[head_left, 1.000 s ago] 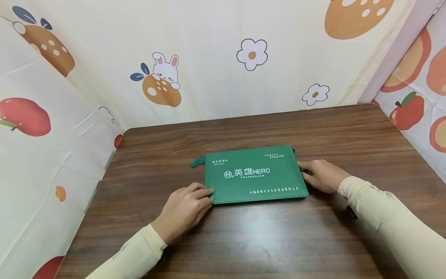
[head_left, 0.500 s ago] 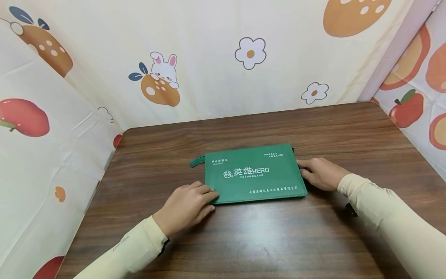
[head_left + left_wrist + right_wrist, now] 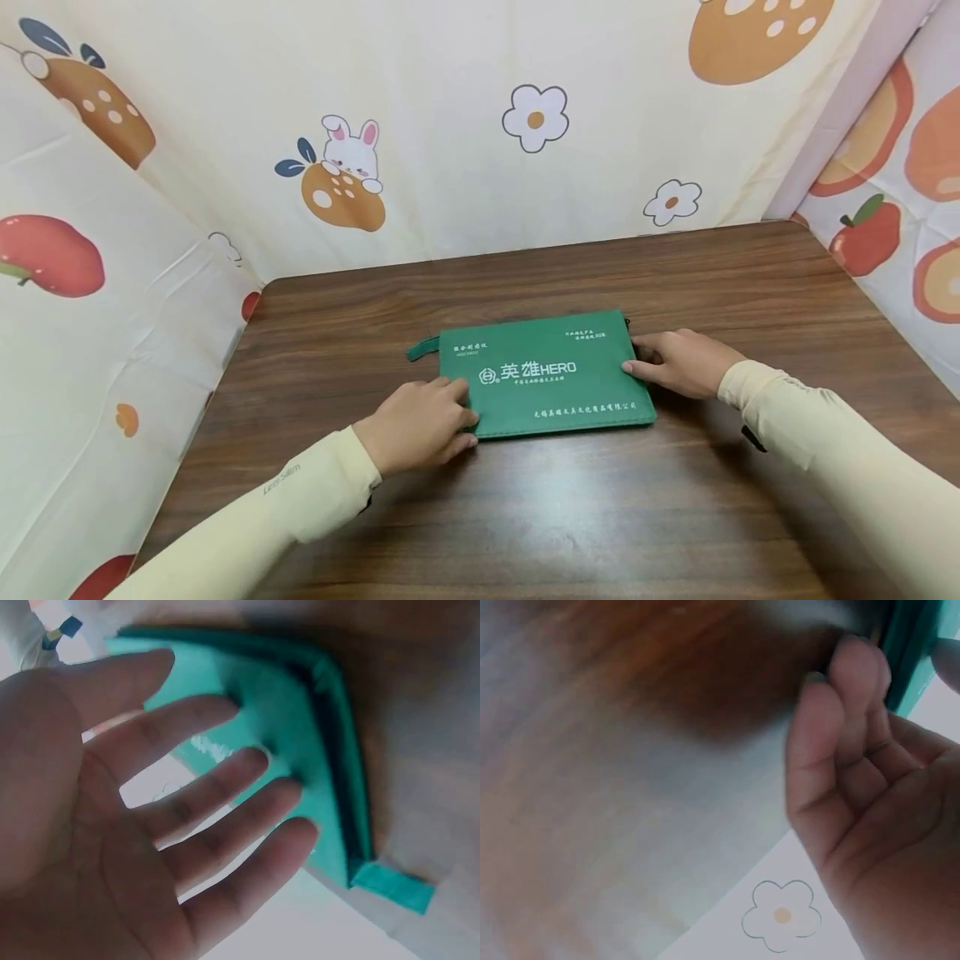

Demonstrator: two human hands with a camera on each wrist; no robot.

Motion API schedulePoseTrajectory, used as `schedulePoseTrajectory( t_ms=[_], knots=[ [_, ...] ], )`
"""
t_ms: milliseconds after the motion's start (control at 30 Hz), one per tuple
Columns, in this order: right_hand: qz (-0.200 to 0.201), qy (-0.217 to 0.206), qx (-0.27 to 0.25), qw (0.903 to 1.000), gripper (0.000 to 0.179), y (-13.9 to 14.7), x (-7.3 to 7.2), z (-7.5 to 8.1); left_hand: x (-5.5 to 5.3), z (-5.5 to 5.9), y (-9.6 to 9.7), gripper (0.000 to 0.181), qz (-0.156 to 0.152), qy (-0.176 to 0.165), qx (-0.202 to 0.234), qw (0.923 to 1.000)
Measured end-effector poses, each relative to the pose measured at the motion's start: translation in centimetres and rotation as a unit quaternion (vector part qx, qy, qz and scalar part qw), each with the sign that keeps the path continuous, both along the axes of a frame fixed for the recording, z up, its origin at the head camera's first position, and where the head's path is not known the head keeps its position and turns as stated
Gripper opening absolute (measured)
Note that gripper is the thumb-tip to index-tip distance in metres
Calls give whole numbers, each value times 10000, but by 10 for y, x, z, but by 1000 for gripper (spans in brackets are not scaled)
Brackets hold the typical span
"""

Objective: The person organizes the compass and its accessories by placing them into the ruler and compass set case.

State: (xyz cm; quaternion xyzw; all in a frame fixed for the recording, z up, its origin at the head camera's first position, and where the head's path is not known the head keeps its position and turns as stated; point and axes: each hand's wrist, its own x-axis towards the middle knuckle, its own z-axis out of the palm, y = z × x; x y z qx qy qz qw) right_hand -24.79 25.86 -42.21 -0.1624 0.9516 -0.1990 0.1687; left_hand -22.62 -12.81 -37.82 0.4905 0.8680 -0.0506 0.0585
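A flat green pouch (image 3: 551, 392) with white lettering, including "HERO", lies on the wooden table. A short wrist strap (image 3: 422, 347) sticks out from its far left corner. My left hand (image 3: 420, 421) is at the pouch's near left corner, fingertips resting on its top. In the left wrist view the fingers (image 3: 217, 795) are spread and lightly bent over the cover. At the pouch's right side, my right hand (image 3: 686, 362) pinches the edge, thumb on top. The right wrist view shows curled fingers (image 3: 817, 724) by the green edge; their tips are partly hidden.
The brown wooden table (image 3: 570, 517) extends around the pouch on all sides. A cream curtain (image 3: 450, 125) printed with a rabbit, fruit and flowers hangs along the back edge. More printed fabric (image 3: 75, 350) borders the left side and the right.
My left hand has moved right, farther over the pouch's near left corner. My right thumb has come up from beside the right edge onto the cover. The pouch stays nearly in place.
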Motion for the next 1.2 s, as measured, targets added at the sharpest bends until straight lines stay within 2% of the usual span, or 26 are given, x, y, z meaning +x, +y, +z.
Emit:
schedulePoseTrajectory(
  t_ms=[100,167,267,400,467,500,600,700,767,867,1033,1133,1200],
  knots=[
    [-14,-88,120,9999,74,-2,-4,3,-15,8,11,23,178,-585,-144,9980],
    [-33,-135,146,9998,75,-3,-6,5,-27,11,22,24,331,-781,-256,9961],
    [-75,-228,232,9994,77,-2,-9,7,-47,9,46,27,531,-657,-328,9959],
    [-150,-360,341,9987,81,-1,-11,8,-72,-2,88,37,790,-283,-402,9957],
    [-171,-420,329,9984,81,-2,-12,8,-84,-6,107,48,939,-320,-525,9937],
    [-201,-432,312,9984,80,-2,-12,8,-90,-7,116,54,1054,-459,-595,9916],
    [-332,-432,239,9982,81,-3,-11,9,-108,-6,139,65,1464,-1187,-800,9788],
    [-467,-406,170,9979,88,-4,-10,11,-126,-2,156,68,1787,-2038,-1099,9563],
    [-518,-422,188,9976,94,-4,-10,12,-137,-2,164,69,1842,-2443,-1376,9421],
    [-533,-431,241,9974,98,-5,-11,13,-149,-4,173,73,1857,-2796,-1743,9257],
    [-536,-469,280,9971,97,-4,-12,12,-159,-10,178,74,1997,-3089,-1939,9095],
    [-519,-502,274,9970,97,-3,-11,10,-162,-14,177,73,1982,-3215,-1948,9052],
    [-526,-501,268,9970,97,-3,-11,9,-163,-15,176,70,1894,-3272,-1936,9053]
  ],
)
